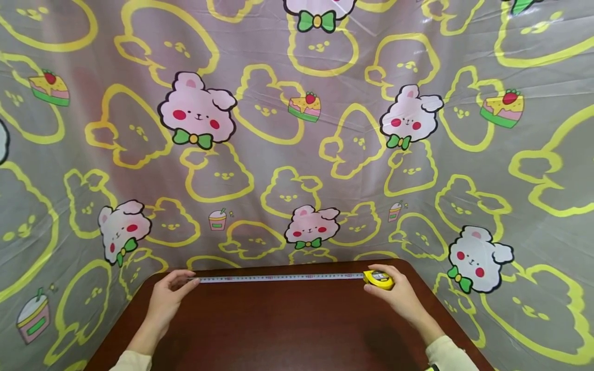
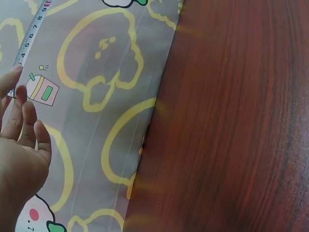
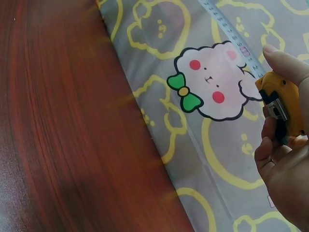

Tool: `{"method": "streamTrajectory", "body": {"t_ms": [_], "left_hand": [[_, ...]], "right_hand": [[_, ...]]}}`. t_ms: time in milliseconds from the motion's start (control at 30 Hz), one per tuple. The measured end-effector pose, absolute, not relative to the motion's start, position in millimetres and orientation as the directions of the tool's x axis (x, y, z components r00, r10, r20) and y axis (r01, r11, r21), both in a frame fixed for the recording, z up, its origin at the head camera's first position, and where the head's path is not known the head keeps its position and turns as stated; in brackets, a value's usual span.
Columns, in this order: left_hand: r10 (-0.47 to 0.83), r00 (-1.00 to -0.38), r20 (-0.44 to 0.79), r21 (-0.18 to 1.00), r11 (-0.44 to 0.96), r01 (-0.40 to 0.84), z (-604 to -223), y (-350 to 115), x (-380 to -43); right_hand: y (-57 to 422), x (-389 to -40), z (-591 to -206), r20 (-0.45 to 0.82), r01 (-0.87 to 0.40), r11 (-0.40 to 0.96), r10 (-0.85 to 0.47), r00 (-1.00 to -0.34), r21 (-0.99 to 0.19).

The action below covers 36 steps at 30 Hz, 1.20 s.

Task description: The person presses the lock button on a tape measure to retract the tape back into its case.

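Observation:
A yellow tape measure (image 1: 379, 279) sits in my right hand (image 1: 398, 292), gripped between thumb and fingers. Its white blade (image 1: 278, 277) runs out straight to the left, drawn taut between both hands near the far edge of the table. At the other end, my left hand (image 1: 165, 294) pinches the blade's tip between thumb and index finger. In the left wrist view the remaining fingers (image 2: 30, 118) of that hand are loosely bent. The right wrist view shows the tape case (image 3: 285, 104) side-on, a metal clip on it, with the blade leaving its mouth.
A brown wood-grain table (image 1: 278, 324) with rounded far corners lies under the hands. Behind it and along both sides hangs a grey curtain (image 1: 278, 149) printed with rabbits, cakes and cups, close against the table's far edge.

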State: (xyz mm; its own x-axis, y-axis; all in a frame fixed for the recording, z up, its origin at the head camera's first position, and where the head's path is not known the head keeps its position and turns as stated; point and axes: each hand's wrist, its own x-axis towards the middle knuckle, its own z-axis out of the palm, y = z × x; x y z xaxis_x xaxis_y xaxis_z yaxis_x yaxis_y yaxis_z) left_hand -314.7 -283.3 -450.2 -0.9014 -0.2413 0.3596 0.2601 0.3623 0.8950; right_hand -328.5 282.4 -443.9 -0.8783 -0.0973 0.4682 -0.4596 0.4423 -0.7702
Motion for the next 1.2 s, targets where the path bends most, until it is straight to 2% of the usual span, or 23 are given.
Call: {"method": "streamTrajectory", "body": {"t_ms": [467, 767, 1200], "left_hand": [[-0.232, -0.906, 0.354, 0.903, 0.337, 0.267, -448.8, -271.2, -315.2], [-0.215, -0.888, 0.406, 0.893, 0.299, 0.336, -449.9, -263.8, -320.1], [-0.196, -0.899, 0.393, 0.910, 0.226, 0.348, -449.5, -251.6, -318.3]], "right_hand": [[271.4, -327.7, -441.9, 0.457, -0.455, 0.425, -0.104, -0.883, -0.783], [263.8, -328.7, -441.8, 0.444, -0.442, 0.416, -0.100, -0.891, -0.795], [250.4, -330.9, -442.6, 0.457, -0.458, 0.372, -0.096, -0.884, -0.808]]}}
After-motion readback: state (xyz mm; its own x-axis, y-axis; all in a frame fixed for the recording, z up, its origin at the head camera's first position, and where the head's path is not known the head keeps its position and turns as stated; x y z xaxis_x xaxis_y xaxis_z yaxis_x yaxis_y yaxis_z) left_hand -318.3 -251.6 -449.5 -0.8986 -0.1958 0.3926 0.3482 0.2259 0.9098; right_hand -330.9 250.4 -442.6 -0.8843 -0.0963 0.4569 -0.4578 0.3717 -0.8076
